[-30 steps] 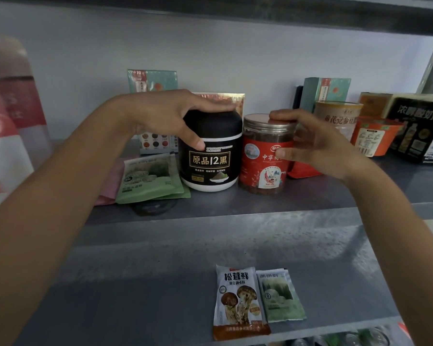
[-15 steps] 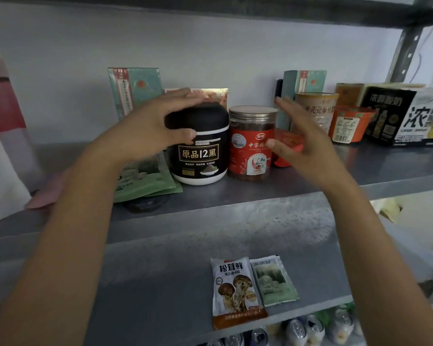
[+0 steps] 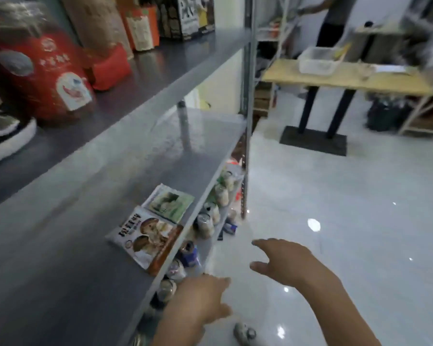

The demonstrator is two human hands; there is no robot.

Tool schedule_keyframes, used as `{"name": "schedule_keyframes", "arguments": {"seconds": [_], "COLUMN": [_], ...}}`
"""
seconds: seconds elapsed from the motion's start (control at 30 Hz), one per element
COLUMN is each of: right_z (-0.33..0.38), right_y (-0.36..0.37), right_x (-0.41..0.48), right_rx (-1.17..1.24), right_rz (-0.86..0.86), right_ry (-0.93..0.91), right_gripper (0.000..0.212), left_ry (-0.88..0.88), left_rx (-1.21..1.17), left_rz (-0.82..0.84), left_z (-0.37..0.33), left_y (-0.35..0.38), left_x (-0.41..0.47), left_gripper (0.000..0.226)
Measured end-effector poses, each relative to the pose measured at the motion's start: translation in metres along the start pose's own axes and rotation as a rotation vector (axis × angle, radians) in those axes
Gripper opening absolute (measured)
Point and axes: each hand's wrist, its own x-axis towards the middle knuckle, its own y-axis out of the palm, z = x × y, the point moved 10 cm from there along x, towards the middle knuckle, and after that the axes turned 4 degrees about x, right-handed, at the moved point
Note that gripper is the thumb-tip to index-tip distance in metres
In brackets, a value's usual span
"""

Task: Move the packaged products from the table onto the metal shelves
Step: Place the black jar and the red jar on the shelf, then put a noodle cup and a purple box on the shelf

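While both hands hang empty, I record from the left: the red jar [image 3: 43, 78] stands on the upper metal shelf [image 3: 175, 61], upper left. The mushroom sachet [image 3: 148, 237] and green sachet [image 3: 169, 202] lie flat at the front lip of the lower shelf [image 3: 105, 186], centre. At bottom centre the left hand [image 3: 200, 303] has its fingers loosely extended. Beside it the right hand [image 3: 283, 263] has its fingers spread and holds nothing. At upper right the table [image 3: 348, 82] stands well apart. Risk: a swinging left arm could brush the mushroom sachet off the lip.

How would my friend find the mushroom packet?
Find the lower grey metal shelf and its front edge. Two flat packets lie together there. The mushroom packet is the nearer one, white with a brown strip; its neighbour is pale green.
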Motion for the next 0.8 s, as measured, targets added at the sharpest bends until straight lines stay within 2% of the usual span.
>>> {"name": "schedule_keyframes", "arguments": {"seconds": [0.03,0.1,0.2,0.3,0.4,0.67,0.8], "right_z": [-0.016,-0.05,-0.107,-0.153,-0.188,-0.223,-0.22], "right_y": [0.02,0.058,0.103,0.121,0.142,0.248,0.302], "right_x": [-0.01,-0.037,-0.093,-0.159,-0.23,-0.422,-0.521], "right_rx": [0.045,0.122,0.247,0.38,0.519,0.858,0.911], "right_rz": [-0.002,0.002,0.014,-0.11,-0.257,-0.469,-0.55], "right_ry": [0.054,0.178,0.399,0.581,0.755,1.15,1.311], "right_gripper": [0.058,0.057,0.055,0.058,0.059,0.06,0.052], "left_ry": [0.006,0.016,0.238,0.479,0.636,0.934,1.087], "left_rx": [0.069,0.23,0.345,0.426,0.579,0.858,0.938], "left_rz": [0.017,-0.104,-0.236,-0.241,-0.254,-0.261,-0.269], "left_z": [-0.009,-0.032,-0.102,-0.173,-0.232,-0.364,-0.43], "left_y": [0.013,0.022,0.031,0.046,0.063,0.136,0.191], "left_x": [0.009,0.026,0.029,0.013,-0.005,-0.066,-0.114], "left_gripper": [0.042,0.041,0.053,0.058,0.058,0.054,0.052]}}
